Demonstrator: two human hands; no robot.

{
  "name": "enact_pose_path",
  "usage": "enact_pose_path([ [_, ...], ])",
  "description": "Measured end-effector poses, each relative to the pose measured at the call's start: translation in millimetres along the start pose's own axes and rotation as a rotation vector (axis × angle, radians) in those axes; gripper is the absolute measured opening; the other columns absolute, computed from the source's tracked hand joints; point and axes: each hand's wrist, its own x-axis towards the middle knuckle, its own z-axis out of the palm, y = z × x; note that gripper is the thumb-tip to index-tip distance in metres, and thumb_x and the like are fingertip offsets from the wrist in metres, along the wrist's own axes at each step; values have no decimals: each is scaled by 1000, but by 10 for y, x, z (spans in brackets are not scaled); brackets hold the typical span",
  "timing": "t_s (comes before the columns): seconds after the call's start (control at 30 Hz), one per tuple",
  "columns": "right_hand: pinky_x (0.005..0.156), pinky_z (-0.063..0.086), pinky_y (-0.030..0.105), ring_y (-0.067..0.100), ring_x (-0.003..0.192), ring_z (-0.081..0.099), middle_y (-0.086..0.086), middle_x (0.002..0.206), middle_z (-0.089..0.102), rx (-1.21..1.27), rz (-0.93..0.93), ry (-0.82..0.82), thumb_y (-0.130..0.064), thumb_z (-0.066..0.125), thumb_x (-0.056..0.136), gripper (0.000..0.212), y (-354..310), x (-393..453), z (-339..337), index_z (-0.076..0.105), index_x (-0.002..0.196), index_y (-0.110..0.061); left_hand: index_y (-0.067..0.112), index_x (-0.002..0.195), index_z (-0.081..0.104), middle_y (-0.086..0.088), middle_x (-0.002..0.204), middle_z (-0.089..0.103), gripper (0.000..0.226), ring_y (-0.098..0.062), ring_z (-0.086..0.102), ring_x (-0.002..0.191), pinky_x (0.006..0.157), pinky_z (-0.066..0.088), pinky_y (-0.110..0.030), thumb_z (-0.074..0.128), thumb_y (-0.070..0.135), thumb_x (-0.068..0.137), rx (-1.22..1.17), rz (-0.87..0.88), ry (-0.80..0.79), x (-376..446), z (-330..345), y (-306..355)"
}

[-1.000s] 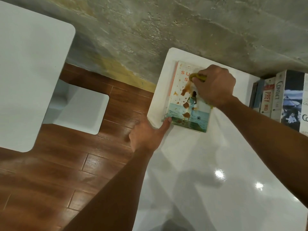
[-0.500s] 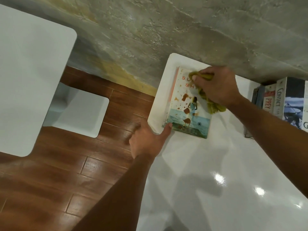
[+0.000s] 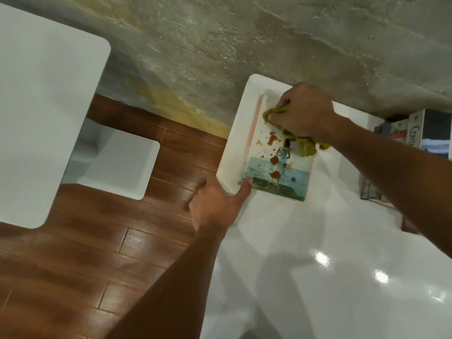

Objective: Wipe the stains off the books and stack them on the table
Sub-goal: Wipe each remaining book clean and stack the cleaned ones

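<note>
Cloth (image 3: 304,143) now up at book (image 3: 281,172) top-left corner, right hand (image 3: 303,111) gripping it | left hand (image 3: 217,201) thumb braces bottom-left corner, fingers unreadable | lower stains (image 3: 272,139) remain: wiping unfinished

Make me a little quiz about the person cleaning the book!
1. True or false: the right hand grips a green cloth.
2. What touches the book at its near left corner?
A) a spoon
B) the left hand's thumb
C) a cup
3. Fill in: brown ___ still spot the cover.

Key: 1 true; 2 B; 3 stains.
</note>
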Motion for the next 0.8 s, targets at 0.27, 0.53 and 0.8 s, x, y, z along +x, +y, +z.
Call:
enact_pose_path([
  [0.27, 76, 50, 30, 12, 89, 60, -7, 93, 66, -1, -45, -28, -46, 76, 82, 26, -58, 95, -49, 77, 97, -25, 24, 115, 47, 7, 104, 64, 78, -21, 70, 92, 78, 57, -36, 49, 89, 73, -1, -2, 2, 2, -11, 1],
  [0.53, 73, 46, 28, 9, 87, 59, -7, 95, 69, 23, -34, 73, -49, 74, 84, 27, -99, 134, -13, 75, 99, -26, 23, 117, 47, 9, 101, 61, 75, -21, 70, 94, 78, 54, -33, 52, 86, 76, -2, -5, 3, -2, -35, 37],
  [0.8, 87, 56, 38, 12, 93, 61, -5, 105, 70, 17, -69, -52, -50, 79, 79, 31, 46, 86, -152, 76, 101, -28, 24, 115, 47, 12, 97, 57, 76, -20, 70, 90, 73, 54, -30, 50, 88, 74, 4, -1, 5, -15, -2, 12],
])
